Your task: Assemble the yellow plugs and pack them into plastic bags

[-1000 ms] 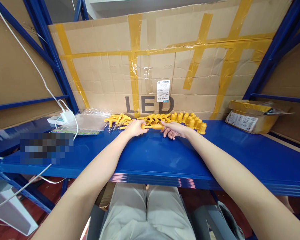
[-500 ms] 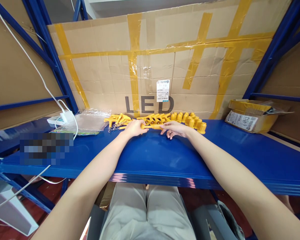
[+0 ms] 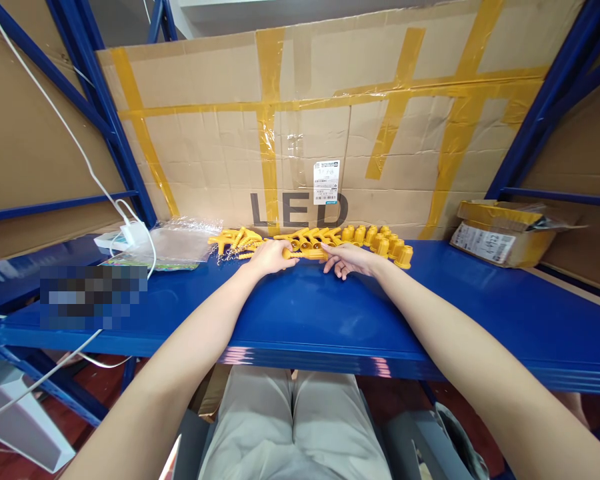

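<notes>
Bench edge: the glossy blue metal bench (image 3: 330, 307) is running across in front of you, its front edge passing above your lap and below both forearms.
Room: blue surface is stretching between your forearms, and more is lying right of your right arm.
Left hand: your left hand (image 3: 271, 257) is pinching the left end of the slim yellow plastic piece (image 3: 307, 254), fingers closed on it.
Right hand: your right hand (image 3: 349, 258) is gripping the right end with thumb and forefinger, the other fingers curling loosely.
Yellow piece: it is lying roughly level between your hands, near the rear of the bench.
Small carton: the brown cardboard carton with yellow tape (image 3: 505, 233) is sitting at right rear; you cannot tell its contents.
Yellow parts: yellow plastic cups (image 3: 380, 243) are standing behind and right of your right hand; branched yellow plastic pieces (image 3: 236, 239) and thin metal chains (image 3: 226, 257) are lying by your left.
Left side: a clear plastic bag (image 3: 180, 241) is lying near a white plug (image 3: 135, 233).
Rear barrier: a tall taped cardboard sheet (image 3: 205, 147) is closing off the back.
</notes>
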### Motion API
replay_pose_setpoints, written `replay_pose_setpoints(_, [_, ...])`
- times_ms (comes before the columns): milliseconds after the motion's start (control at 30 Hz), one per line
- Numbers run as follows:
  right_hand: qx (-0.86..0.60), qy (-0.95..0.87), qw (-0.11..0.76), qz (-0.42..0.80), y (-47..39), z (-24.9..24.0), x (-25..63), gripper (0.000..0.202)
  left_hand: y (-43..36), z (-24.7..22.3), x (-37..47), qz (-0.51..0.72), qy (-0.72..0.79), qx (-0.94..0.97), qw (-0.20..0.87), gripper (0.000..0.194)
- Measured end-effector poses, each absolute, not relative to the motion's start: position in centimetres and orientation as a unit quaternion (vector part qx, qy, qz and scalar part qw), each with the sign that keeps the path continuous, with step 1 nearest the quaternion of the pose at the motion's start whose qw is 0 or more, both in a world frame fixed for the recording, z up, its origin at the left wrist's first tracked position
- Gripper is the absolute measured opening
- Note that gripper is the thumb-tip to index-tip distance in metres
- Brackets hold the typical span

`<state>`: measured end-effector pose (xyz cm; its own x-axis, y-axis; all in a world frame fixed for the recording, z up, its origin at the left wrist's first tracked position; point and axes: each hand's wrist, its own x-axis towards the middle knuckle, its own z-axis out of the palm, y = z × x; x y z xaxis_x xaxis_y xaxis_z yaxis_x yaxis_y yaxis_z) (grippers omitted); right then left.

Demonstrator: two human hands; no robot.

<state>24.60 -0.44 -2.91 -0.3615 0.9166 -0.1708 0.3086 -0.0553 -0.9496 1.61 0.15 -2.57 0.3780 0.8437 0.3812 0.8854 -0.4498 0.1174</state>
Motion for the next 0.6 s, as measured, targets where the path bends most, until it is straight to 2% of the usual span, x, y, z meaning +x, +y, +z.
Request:
replay_pose_setpoints(167, [-0.496,-0.625,0.275,0.537,-0.4,-2.9,24.6,0.051,0.2,-2.6,1.7,-0.196,-0.515,-0.832,0.059,0.032])
replay_pose_setpoints(433, [-0.514,-0.591,0.288,0.551,-0.5,-2.7,24.1,0.044,0.3,-2.6,1.6,-0.197,-0.521,-0.829,0.046,0.035])
replay_pose_setpoints(600, [-0.497,-0.533,0.359,0.583,-0.8,-2.6,23.3,0.029,0.4,-2.8,1.4,-0.208,-0.524,-0.825,0.03,0.044])
